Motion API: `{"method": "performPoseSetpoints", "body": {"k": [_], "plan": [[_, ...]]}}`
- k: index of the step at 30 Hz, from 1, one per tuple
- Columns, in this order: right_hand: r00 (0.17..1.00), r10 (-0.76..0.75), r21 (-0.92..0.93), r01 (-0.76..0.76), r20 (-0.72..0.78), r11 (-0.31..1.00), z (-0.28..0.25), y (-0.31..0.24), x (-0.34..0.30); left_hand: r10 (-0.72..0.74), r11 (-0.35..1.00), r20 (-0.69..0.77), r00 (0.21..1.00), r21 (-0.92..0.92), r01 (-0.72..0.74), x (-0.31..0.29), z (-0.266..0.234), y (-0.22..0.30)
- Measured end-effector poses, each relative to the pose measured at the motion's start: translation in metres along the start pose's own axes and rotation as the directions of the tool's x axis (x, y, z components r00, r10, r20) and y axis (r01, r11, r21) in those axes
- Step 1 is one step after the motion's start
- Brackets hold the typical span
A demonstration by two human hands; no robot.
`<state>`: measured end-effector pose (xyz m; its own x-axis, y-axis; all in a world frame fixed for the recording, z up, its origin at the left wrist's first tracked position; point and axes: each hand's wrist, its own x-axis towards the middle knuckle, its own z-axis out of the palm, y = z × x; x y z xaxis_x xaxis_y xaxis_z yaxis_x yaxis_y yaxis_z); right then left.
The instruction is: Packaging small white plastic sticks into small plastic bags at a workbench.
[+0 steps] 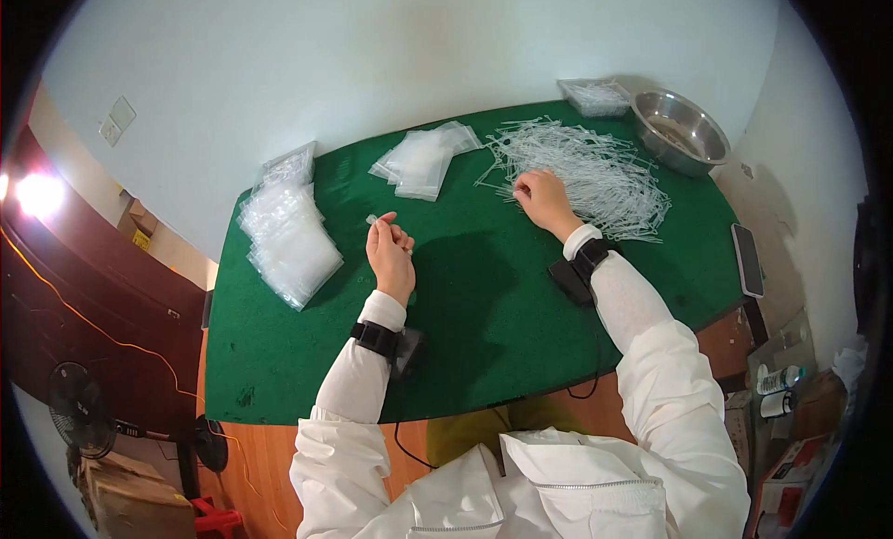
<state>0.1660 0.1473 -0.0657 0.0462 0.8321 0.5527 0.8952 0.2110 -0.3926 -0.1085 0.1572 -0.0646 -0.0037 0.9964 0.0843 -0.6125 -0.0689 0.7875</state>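
A wide heap of thin clear plastic sticks with small heads (595, 172) lies on the right side of the green table. At the heap's left edge is my right hand (544, 202), fingers bent and pressed together; whatever they pinch is hidden. My left hand (393, 258) is raised over the middle left of the table, its fingers closed, with a small whitish tip showing past them. Small clear zip bags (420, 162) are fanned out at the back, beyond my left hand. To its left lies a larger stack of clear bags (293, 246), apart from the hand.
A steel bowl (684, 134) stands at the back right, beside a clear box of sticks (595, 99). A phone (747, 260) lies at the table's right edge. Black bands with boxes sit on both wrists. A fan (82, 409) and a carton (135, 502) are at lower left.
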Motion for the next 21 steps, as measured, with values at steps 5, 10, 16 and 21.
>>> {"method": "performPoseSetpoints", "body": {"k": [5, 10, 16, 21], "plan": [[0.998, 0.008, 0.034, -0.006, -0.059, 0.999, -0.002, -0.004, 0.002, -0.06, 0.998, 0.07, 0.996, 0.001, 0.06, 0.0, -0.002, -0.003], [0.973, -0.036, 0.047, 0.048, -0.229, 0.998, -0.001, -0.005, 0.003, -0.078, 0.997, 0.118, 0.99, -0.006, 0.08, -0.002, 0.0, -0.003], [0.915, -0.194, -0.038, 0.194, -0.354, 0.98, -0.008, -0.024, 0.001, -0.097, 0.995, 0.123, 0.988, 0.006, 0.097, -0.005, 0.001, -0.001], [0.972, -0.061, 0.171, 0.101, -0.228, 0.98, -0.009, -0.03, -0.001, -0.118, 0.993, 0.151, 0.981, 0.003, 0.119, -0.005, 0.005, -0.004]]}}
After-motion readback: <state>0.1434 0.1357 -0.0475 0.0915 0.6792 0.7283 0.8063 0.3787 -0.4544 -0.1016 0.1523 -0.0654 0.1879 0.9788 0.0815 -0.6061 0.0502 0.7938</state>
